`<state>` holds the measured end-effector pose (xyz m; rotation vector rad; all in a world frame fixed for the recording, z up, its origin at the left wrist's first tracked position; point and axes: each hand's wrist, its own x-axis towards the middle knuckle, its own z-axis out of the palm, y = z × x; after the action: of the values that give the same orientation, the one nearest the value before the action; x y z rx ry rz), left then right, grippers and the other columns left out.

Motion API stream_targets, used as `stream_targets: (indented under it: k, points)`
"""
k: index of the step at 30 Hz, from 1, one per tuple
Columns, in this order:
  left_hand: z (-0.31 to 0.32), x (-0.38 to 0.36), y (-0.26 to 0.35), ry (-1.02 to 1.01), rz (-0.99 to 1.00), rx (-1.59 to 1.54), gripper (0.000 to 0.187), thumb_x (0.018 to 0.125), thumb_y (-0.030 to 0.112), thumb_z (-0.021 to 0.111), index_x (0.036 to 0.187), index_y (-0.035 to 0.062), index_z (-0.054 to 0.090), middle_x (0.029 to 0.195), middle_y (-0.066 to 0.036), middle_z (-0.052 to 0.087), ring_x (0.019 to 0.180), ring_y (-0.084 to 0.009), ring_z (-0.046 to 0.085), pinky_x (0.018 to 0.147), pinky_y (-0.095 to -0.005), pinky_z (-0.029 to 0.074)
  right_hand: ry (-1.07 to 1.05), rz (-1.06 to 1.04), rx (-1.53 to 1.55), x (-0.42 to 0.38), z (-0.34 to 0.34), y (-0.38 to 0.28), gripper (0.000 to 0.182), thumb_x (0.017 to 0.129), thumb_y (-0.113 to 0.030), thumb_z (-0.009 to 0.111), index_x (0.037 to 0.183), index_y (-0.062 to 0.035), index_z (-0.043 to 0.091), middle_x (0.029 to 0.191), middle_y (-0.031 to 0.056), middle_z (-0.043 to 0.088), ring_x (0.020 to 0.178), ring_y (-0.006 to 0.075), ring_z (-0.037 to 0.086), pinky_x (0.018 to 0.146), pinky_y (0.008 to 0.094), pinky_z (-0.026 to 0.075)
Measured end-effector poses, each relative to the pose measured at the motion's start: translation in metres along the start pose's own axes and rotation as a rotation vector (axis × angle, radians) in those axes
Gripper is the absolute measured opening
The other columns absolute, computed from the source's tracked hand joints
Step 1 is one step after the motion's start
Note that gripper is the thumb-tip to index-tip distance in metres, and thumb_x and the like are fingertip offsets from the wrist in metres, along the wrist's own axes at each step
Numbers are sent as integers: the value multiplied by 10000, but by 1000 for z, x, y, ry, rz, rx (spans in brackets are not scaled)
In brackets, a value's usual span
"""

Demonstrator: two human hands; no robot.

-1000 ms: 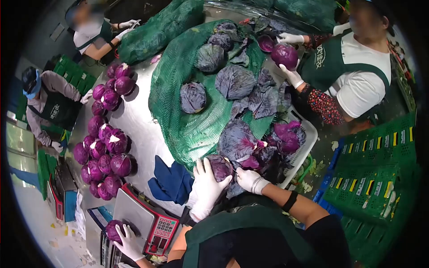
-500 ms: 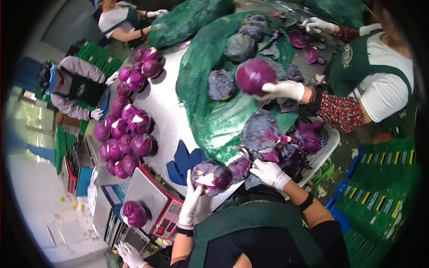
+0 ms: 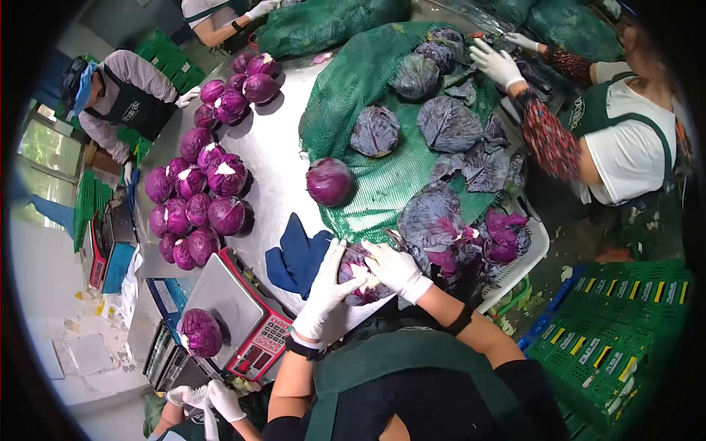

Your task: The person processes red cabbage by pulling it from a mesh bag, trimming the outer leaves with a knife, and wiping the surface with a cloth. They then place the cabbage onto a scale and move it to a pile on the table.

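Note:
My left hand, in a white glove, grips a red cabbage at the near table edge. My right hand, also gloved, presses on the same cabbage from the right; a knife showed in it earlier but is hidden now. Loose purple outer leaves lie just beyond, on green netting. A trimmed red cabbage sits alone on the steel table near the netting's edge.
A blue cloth lies left of my hands. A scale holds one cabbage. Several trimmed cabbages are piled at left. A white basket holds leaves. Co-workers stand around; green crates stand at right.
The co-worker's held cabbage now rests on the table, and that arm reaches to the far netting. My cabbage has come back down between both my hands.

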<state>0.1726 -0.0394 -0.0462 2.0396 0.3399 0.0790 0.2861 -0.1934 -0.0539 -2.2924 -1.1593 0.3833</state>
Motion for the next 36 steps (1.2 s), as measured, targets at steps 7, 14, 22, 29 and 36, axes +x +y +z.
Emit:
stream_targets:
  k: [7, 14, 22, 29, 36]
  points:
    - [-21, 24, 2, -184, 70, -4, 800, 774, 274, 730, 1376, -36, 304, 1422, -239, 315, 1344, -294, 288, 1098, -350, 240, 2, -159, -311, 41, 12, 24, 202, 820, -256, 503, 815, -74, 590, 754, 83, 634, 622, 221, 639, 495, 353, 512]
    - [-25, 35, 8, -341, -4, 111, 749, 847, 355, 639, 1415, 27, 276, 1478, -268, 167, 1389, -309, 180, 1114, -341, 179, 5, 82, 149, 51, 20, 48, 297, 901, -331, 437, 1125, -160, 533, 878, 196, 639, 780, 381, 622, 702, 473, 491]
    - [-28, 41, 10, -329, 175, 254, 690, 865, 363, 603, 1416, 80, 298, 1443, -341, 153, 1327, -401, 292, 1059, -367, 306, 64, 141, 125, 56, 23, 49, 261, 885, -331, 404, 995, -144, 551, 863, 184, 639, 794, 382, 616, 704, 485, 479]
    - [-29, 34, 7, -353, 46, 113, 664, 859, 309, 606, 1421, 117, 310, 1464, -311, 137, 1368, -361, 207, 1085, -364, 240, 154, 171, 139, 60, 24, 51, 256, 851, -280, 451, 970, -93, 580, 875, 208, 630, 805, 391, 606, 717, 483, 480]
    - [-34, -19, -25, -238, 59, -127, 743, 777, 212, 705, 1401, 63, 330, 1483, -211, 195, 1377, -304, 202, 1112, -365, 202, 35, 309, 67, 53, 27, 74, 290, 844, -297, 423, 992, -111, 590, 972, 234, 623, 881, 392, 609, 779, 485, 480]
